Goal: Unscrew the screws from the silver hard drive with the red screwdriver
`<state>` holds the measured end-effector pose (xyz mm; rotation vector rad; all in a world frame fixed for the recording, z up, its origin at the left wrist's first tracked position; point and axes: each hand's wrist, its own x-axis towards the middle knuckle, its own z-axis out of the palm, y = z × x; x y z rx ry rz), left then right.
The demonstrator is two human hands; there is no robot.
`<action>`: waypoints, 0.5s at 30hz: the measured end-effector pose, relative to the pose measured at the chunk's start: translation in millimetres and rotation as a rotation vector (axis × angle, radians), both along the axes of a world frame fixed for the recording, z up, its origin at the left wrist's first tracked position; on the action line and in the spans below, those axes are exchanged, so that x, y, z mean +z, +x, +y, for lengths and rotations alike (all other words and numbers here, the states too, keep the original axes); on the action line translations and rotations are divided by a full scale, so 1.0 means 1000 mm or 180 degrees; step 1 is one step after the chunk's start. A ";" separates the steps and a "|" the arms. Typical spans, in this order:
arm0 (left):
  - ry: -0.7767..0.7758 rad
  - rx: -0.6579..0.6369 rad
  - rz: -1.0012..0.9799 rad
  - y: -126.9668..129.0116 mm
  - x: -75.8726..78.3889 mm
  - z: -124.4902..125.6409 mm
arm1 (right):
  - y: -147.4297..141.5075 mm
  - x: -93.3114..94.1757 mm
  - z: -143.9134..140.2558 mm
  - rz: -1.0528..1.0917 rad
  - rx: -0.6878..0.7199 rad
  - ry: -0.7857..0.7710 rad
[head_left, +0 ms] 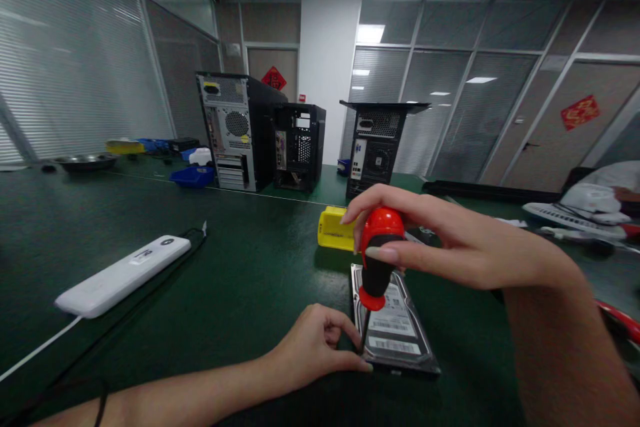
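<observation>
A hard drive [393, 330] lies label side up on the green table in front of me. My right hand [425, 233] is wrapped around the red and black handle of a screwdriver [383, 247]. The screwdriver stands nearly upright, and its shaft comes down at the near left corner of the drive. At that corner, my left hand [320, 343] has its thumb and index finger curled against the drive's edge, close to the screwdriver tip. Any screw under the tip is too small to make out. Just beyond the drive sits a yellow bin [334, 228], partly covered by my right fingers.
A white power strip [125, 275] with its cable lies to the left. Computer cases [233, 133] stand at the back, with another case [377, 147] right of them. A blue bin [193, 177] and a metal tray [86, 161] are farther left. Cluttered items, including a keyboard [565, 219], lie right.
</observation>
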<state>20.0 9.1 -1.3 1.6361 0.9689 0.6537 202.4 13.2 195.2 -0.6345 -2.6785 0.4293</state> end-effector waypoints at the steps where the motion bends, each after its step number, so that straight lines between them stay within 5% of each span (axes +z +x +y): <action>1: -0.0008 0.0000 0.0005 0.000 0.000 0.000 | -0.001 -0.001 0.001 0.0020 -0.0011 0.0075; 11: 0.0006 -0.0040 -0.0048 0.000 -0.002 0.001 | 0.006 0.004 -0.002 0.0028 0.0227 -0.0319; 15: -0.0010 -0.0036 -0.0084 -0.001 -0.002 0.001 | 0.013 0.002 -0.001 0.0036 -0.0096 -0.0269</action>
